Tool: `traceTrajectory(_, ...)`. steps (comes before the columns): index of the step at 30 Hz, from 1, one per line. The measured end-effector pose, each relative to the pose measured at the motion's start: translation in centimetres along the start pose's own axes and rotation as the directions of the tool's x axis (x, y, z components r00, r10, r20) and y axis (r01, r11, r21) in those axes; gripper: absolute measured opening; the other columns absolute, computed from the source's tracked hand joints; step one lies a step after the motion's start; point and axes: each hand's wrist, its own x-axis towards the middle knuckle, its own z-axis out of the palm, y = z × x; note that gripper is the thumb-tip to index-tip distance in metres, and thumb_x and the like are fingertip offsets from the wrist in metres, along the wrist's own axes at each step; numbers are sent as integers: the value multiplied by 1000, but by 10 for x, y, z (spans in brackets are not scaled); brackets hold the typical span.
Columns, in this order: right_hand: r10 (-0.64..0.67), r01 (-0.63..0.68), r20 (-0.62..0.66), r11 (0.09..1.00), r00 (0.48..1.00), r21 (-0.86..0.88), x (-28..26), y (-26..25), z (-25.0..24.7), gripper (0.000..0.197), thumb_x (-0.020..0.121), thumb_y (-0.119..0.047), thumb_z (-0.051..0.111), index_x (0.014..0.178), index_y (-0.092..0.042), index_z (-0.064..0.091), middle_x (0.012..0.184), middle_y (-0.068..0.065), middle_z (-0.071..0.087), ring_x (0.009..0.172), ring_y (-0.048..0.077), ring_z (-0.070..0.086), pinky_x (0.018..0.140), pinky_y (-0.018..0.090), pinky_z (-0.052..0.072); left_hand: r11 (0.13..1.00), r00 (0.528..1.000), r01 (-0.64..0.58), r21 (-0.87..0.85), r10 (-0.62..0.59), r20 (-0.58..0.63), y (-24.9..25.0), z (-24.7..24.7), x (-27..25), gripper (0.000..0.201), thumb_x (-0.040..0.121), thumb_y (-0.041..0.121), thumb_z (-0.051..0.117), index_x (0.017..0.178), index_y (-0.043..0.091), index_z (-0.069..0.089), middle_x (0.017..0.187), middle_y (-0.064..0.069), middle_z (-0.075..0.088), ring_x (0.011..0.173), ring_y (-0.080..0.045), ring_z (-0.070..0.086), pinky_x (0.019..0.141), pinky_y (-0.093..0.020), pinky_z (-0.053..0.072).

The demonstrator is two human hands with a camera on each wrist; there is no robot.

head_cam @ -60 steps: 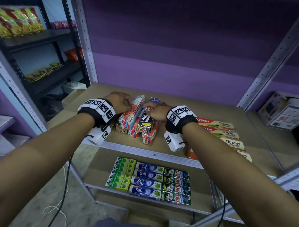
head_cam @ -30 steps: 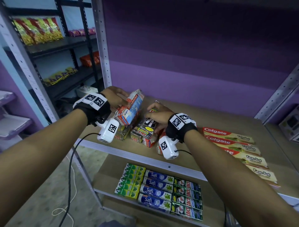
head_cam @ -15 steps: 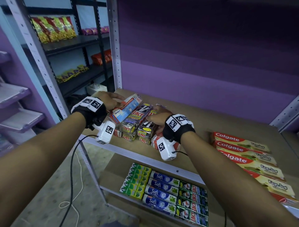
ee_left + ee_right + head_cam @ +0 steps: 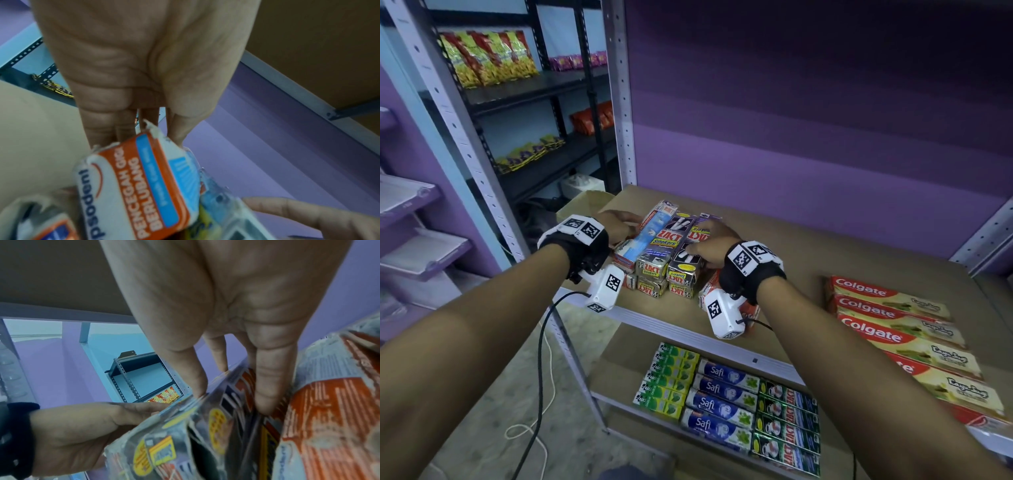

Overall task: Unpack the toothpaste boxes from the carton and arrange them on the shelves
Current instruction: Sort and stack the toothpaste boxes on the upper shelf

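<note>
A pile of toothpaste boxes lies on the left part of the brown middle shelf (image 4: 808,260). On its left top lies a white-and-blue Pepsodent box (image 4: 654,231) (image 4: 139,186). Black-and-silver Zact boxes (image 4: 669,250) (image 4: 205,434) are stacked beside it. My left hand (image 4: 619,222) (image 4: 127,126) (image 4: 82,426) lies with straight fingers against the Pepsodent box's left side. My right hand (image 4: 710,240) (image 4: 226,369) rests on top of the right Zact boxes, thumb and fingers pointing down onto them. An orange-and-white box (image 4: 329,418) lies under my right wrist.
Several Colgate boxes (image 4: 887,318) lie in a row on the same shelf at the right. The lower shelf holds rows of green, Safi (image 4: 722,401) and Zact boxes. A grey upright (image 4: 619,102) stands behind the pile. A brown carton (image 4: 589,202) sits beyond my left hand. A black rack carries snack packs (image 4: 489,58).
My left hand has brought the tilted Pepsodent box down flat onto the pile. My right hand has stayed on the Zact boxes. The head view has turned left.
</note>
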Motion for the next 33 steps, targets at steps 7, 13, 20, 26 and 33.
traceTrajectory(7, -21, 22, -18, 995, 1000, 93, -8, 9, -6, 67, 78, -34, 79, 139, -29, 50, 127, 4, 59, 98, 22, 66, 80, 40, 61, 901, 986, -139, 411, 165, -29, 27, -1, -12, 27, 98, 25, 49, 119, 20, 66, 120, -3, 66, 106, -22, 62, 85, -27, 49)
traceTrajectory(13, -60, 64, -62, 995, 996, 72, -19, 21, -31, 36, 85, -23, 74, 120, -25, 63, 114, -3, 63, 94, 19, 68, 67, 28, 61, 770, 935, -300, 563, 355, 11, 60, 14, -28, 23, 94, 28, 52, 110, 27, 69, 115, 9, 65, 107, -14, 59, 91, -23, 47)
traceTrajectory(20, -107, 99, -80, 990, 991, -97, -38, 47, -61, 26, 87, -9, 56, 95, -30, 69, 105, -5, 69, 71, 6, 62, 52, 11, 49, 613, 842, -510, 603, 498, 206, 70, 54, -34, 16, 89, 31, 62, 99, 30, 73, 103, 10, 62, 95, -10, 55, 82, -17, 34)
traceTrajectory(26, -98, 96, 6, 955, 995, -281, -55, 74, -74, 23, 91, -14, 58, 97, -30, 75, 119, -7, 64, 106, 14, 63, 81, 21, 48, 504, 795, -568, 650, 539, 277, 74, 80, -36, 19, 84, 33, 68, 99, 23, 67, 107, 0, 60, 100, -22, 57, 86, -28, 46)
traceTrajectory(33, -79, 119, 118, 914, 990, -387, -70, 90, -69, 31, 95, -31, 58, 126, -35, 61, 137, -8, 55, 121, 11, 52, 90, 17, 34, 484, 795, -565, 668, 536, 284, 74, 85, -35, 31, 82, 33, 73, 106, 19, 61, 114, -3, 56, 104, -23, 55, 83, -26, 42)
